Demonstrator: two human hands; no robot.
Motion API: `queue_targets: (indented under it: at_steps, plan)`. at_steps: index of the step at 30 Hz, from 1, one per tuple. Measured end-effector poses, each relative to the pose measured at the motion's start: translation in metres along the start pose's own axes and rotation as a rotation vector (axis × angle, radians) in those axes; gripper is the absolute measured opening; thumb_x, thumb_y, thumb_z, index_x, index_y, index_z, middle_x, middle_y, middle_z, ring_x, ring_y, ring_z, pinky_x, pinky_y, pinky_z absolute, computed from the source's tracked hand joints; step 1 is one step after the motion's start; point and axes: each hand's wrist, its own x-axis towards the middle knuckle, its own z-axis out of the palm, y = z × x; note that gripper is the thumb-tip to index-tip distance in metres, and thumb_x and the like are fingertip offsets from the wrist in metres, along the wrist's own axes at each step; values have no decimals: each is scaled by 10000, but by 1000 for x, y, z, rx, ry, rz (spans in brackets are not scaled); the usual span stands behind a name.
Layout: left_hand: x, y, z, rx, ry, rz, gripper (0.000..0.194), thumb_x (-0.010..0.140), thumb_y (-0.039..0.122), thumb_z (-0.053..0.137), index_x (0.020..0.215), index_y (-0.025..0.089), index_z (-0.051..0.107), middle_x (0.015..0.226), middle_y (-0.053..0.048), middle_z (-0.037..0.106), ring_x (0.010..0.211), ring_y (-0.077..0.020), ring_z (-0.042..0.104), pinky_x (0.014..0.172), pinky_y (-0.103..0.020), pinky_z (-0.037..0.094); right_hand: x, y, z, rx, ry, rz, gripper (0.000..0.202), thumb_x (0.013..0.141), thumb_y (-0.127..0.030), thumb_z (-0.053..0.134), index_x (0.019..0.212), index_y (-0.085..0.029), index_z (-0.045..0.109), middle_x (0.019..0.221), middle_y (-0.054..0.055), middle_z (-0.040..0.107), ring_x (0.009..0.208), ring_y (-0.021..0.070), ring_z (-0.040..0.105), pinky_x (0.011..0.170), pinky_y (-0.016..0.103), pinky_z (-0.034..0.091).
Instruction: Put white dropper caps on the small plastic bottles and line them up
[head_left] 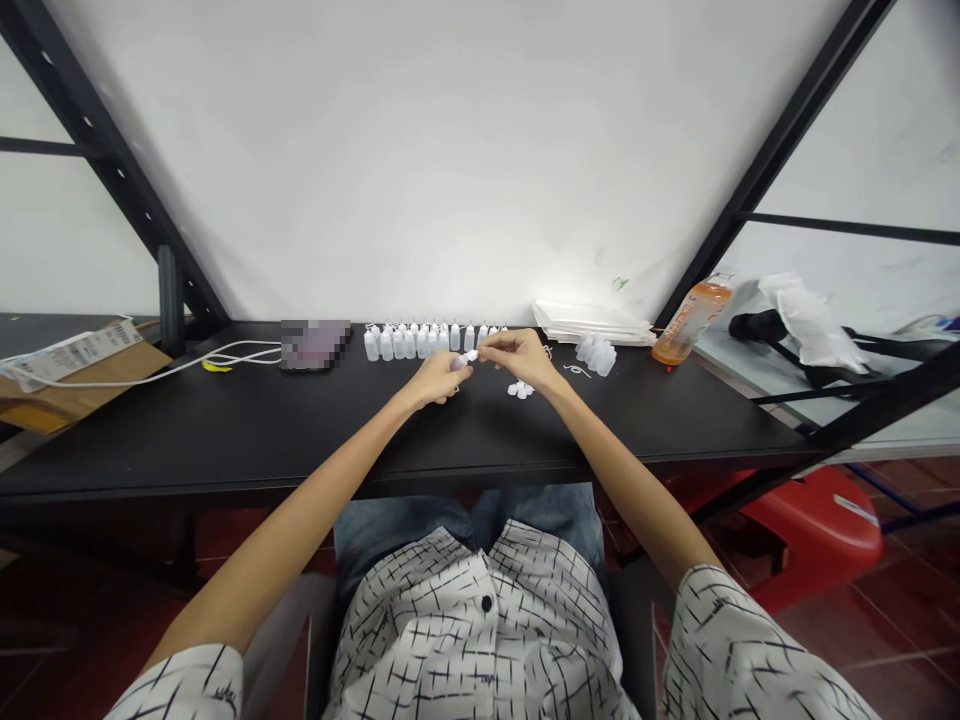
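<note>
Above the black table, my left hand (433, 380) is closed around a small translucent dropper bottle (459, 363), tilted toward the right. A white cap (471, 356) sits at the bottle's tip. My right hand (519, 356) pinches at that cap with thumb and fingertips; how firmly it is seated cannot be made out. Just beyond both hands stand several similar small bottles (409, 342) in rows, upright near the wall. Beside my right wrist lies a small group of loose white caps (520, 389).
Several more translucent bottles (598, 354) lie right of my right hand, near a thin white string-like piece (577, 370). Behind are stacked white sheets (592, 323) and an orange bottle (691, 318). A blurred-out flat object (315, 345), white cable (180, 370) and cardboard box (82, 375) are leftward.
</note>
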Motion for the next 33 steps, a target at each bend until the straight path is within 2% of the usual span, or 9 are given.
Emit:
queue_targets:
  at_steps: [5, 12, 17, 22, 25, 28, 31, 33]
  plan:
    - [2, -3, 1, 55, -11, 53, 163, 861, 298, 612, 773, 170, 559, 515, 17, 504, 408, -103, 481, 345, -178, 355, -1, 5, 3, 5, -31, 10, 272, 714, -406, 751, 780, -142, 739, 742, 62, 712, 712, 184, 687, 534, 245, 527]
    - [1, 0, 0, 68, -20, 79, 115, 813, 218, 608, 716, 167, 576, 475, 15, 503, 357, -104, 437, 354, -203, 323, -3, 3, 4, -11, -83, 7, 305, 722, -430, 754, 804, -136, 749, 768, 73, 720, 726, 195, 691, 550, 269, 564]
    - [-1, 0, 0, 109, -42, 154, 96, 798, 189, 563, 750, 155, 640, 468, 33, 477, 411, -111, 447, 437, -214, 333, -5, 0, 7, -60, -124, -20, 318, 729, -417, 755, 877, -137, 780, 915, 92, 755, 766, 206, 687, 605, 301, 579]
    - [1, 0, 1, 210, -19, 238, 142, 790, 167, 518, 726, 147, 642, 524, 28, 494, 505, -130, 475, 538, -242, 338, -5, 2, 9, -89, -91, -9, 369, 726, -462, 757, 877, -126, 765, 839, 88, 749, 711, 196, 679, 576, 289, 558]
    - [1, 1, 2, 248, 5, 293, 147, 779, 164, 515, 736, 153, 655, 564, 20, 521, 567, -148, 495, 585, -251, 342, -6, 1, 10, -164, -85, -26, 404, 779, -532, 707, 835, -133, 743, 751, 73, 729, 684, 185, 674, 570, 263, 518]
    - [0, 2, 1, 286, -2, 319, 186, 768, 144, 500, 782, 164, 684, 588, 9, 534, 626, -174, 526, 620, -257, 355, -8, -1, 10, -361, -74, -49, 483, 864, -594, 599, 708, -152, 714, 660, 48, 702, 621, 149, 633, 612, 244, 468]
    - [-1, 1, 0, 326, -36, 353, 232, 768, 137, 498, 845, 171, 713, 612, -3, 551, 671, -194, 559, 664, -264, 380, -10, -4, 9, -529, -79, -61, 600, 927, -615, 498, 553, -166, 634, 560, 27, 647, 568, 128, 582, 640, 238, 427]
    - [-1, 0, 0, 338, -37, 366, 236, 776, 145, 501, 871, 167, 716, 646, -14, 579, 687, -201, 573, 681, -269, 391, -10, -4, 10, -574, -87, -49, 636, 953, -614, 454, 520, -171, 597, 533, 23, 625, 568, 130, 580, 650, 238, 418]
